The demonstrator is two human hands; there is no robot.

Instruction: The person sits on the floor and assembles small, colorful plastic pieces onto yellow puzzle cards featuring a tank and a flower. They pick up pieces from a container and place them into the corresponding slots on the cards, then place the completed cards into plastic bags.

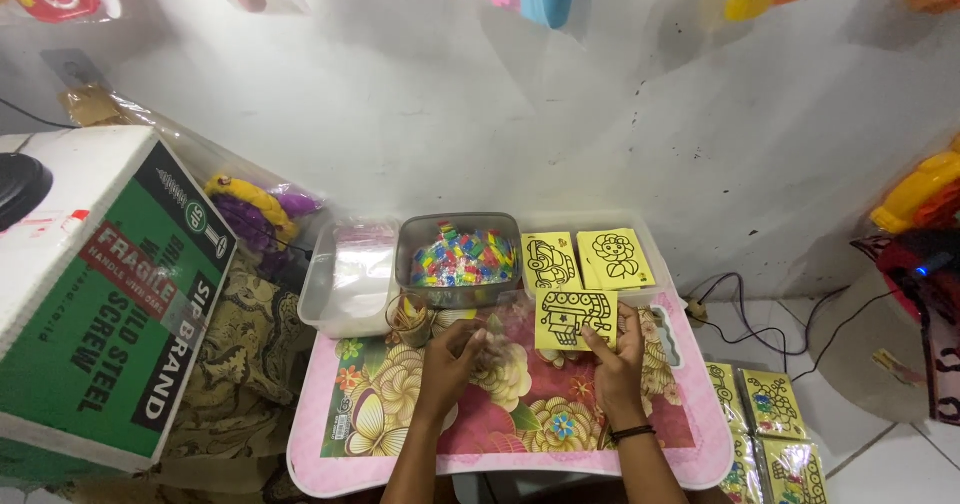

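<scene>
On the floral table, right hand pinches 1 of 3 yellow cards.

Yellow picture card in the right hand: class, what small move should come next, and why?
Probably slide the yellow picture card into the clear sleeve. The right hand grips the card's lower edge, the left hand pinches the sleeve beside it, and the two already touch.
</scene>
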